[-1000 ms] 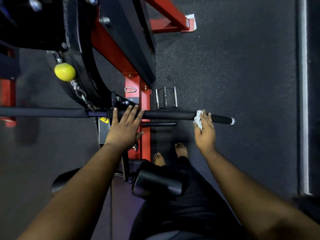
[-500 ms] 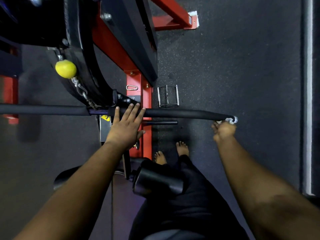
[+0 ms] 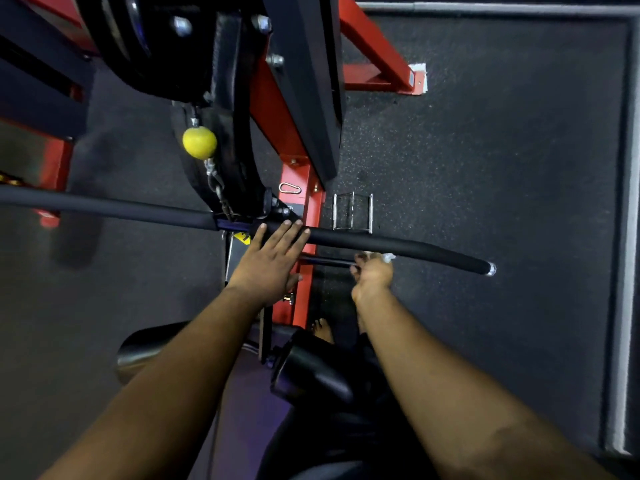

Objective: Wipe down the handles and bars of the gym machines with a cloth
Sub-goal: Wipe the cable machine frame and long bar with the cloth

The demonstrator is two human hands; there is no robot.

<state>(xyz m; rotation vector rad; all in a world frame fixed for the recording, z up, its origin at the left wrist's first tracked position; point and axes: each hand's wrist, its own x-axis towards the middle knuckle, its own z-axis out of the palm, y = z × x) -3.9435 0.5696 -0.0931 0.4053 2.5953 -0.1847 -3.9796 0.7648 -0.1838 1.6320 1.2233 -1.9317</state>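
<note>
Gym floor; cloth (image 3: 388,258) under bar (image 3: 398,244).

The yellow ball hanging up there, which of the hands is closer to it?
Left. The left hand rests on the black bar just below the yellow ball. The right hand, holding the cloth, is further right.

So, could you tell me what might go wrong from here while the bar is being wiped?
The bar hangs from a chain, steadied only by the flat left hand; it could swing. The right hand shows little cloth, so the wipe may miss. A bare foot stands near the red frame; it might get stubbed.
</note>
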